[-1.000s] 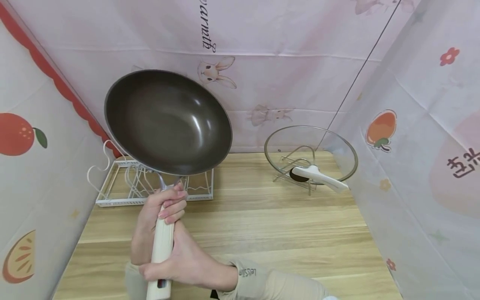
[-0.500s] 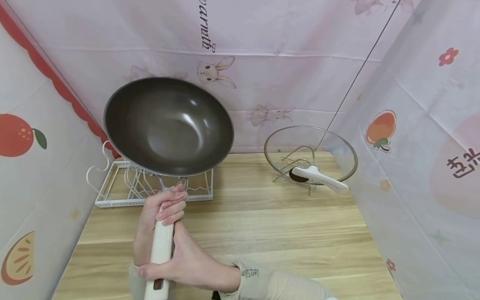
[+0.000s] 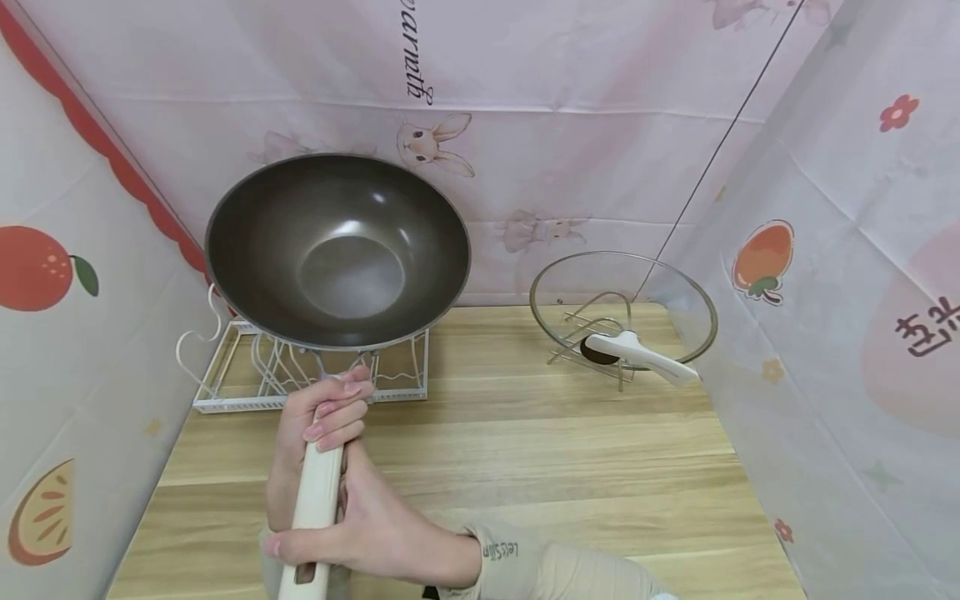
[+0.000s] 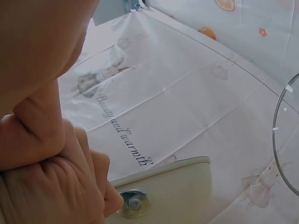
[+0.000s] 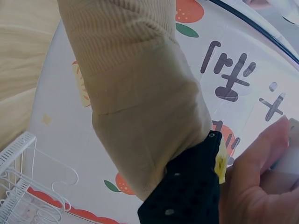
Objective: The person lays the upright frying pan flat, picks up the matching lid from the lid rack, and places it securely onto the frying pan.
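Note:
A dark-lined wok (image 3: 352, 275) is held up by its long cream handle (image 3: 317, 487), its inside turned toward the head camera. My left hand (image 3: 322, 417) grips the handle near the wok, fingers wrapped over it. Lower down, my right hand (image 3: 375, 525) holds the handle near its end, thumb across the top. In the left wrist view, curled fingers (image 4: 56, 186) lie beside the metal bracket (image 4: 134, 204) on the pale outer side of the wok. The right wrist view catches the thumb of my right hand (image 5: 254, 179) against the handle.
Behind and below the wok, a white wire rack (image 3: 247, 405) stands on the wooden table (image 3: 562, 467). At the back right, a glass lid with a white handle (image 3: 648, 357) leans in a metal wire stand (image 3: 619, 379). Printed cloth walls (image 3: 600, 150) enclose the table.
The wok has tilted so that more of its flat bottom shows, and its far rim sits slightly lower than a second ago. The handle's end has shifted a little left. Both hands keep their hold.

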`<action>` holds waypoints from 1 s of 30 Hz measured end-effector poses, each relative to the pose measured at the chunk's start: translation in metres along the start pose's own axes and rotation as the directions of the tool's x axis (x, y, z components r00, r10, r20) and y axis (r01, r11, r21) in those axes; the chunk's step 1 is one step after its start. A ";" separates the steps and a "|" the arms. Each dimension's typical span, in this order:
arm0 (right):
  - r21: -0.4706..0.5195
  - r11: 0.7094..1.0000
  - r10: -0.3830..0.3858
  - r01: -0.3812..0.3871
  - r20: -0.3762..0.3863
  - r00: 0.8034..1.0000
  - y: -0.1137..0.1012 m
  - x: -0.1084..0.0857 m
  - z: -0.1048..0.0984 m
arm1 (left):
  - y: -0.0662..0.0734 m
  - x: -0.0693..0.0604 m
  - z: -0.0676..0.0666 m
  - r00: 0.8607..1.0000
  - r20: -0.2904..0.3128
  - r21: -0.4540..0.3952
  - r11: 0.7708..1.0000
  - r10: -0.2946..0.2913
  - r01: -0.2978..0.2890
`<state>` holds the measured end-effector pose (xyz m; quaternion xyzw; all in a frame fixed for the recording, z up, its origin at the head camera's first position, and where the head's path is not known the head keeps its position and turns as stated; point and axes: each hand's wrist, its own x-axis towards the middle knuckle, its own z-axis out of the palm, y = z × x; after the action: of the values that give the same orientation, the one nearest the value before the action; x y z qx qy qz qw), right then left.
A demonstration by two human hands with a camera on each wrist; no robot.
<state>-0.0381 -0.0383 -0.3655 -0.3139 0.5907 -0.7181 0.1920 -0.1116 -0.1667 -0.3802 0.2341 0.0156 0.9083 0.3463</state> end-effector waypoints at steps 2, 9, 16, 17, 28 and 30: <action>-0.046 0.998 -0.035 0.034 -0.009 0.999 0.000 0.001 0.000 | 0.000 0.001 0.001 1.000 0.006 -0.004 1.000 0.000 0.001; 0.020 1.000 0.009 -0.009 0.000 1.000 -0.003 -0.002 0.000 | -0.004 0.002 0.003 1.000 0.018 -0.037 0.999 0.013 -0.013; 0.197 0.964 0.175 -0.182 0.049 0.983 -0.008 -0.006 0.001 | -0.006 0.001 0.005 0.999 -0.026 -0.079 0.996 0.032 -0.034; 0.225 0.954 0.191 -0.199 0.057 0.980 -0.009 -0.006 0.001 | -0.006 0.001 0.005 0.999 -0.035 -0.085 0.996 0.033 -0.036; 0.138 0.957 0.245 -0.255 0.086 0.966 -0.013 -0.007 -0.011 | -0.005 0.003 0.006 0.995 -0.094 -0.149 0.988 0.026 -0.040; 0.063 0.960 0.267 -0.272 0.083 0.960 -0.014 -0.007 -0.015 | -0.005 0.004 0.006 0.995 -0.098 -0.155 0.987 0.026 -0.042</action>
<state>-0.0416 -0.0201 -0.3554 -0.2494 0.5936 -0.6945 0.3209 -0.1081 -0.1615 -0.3742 0.1625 -0.0433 0.9227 0.3469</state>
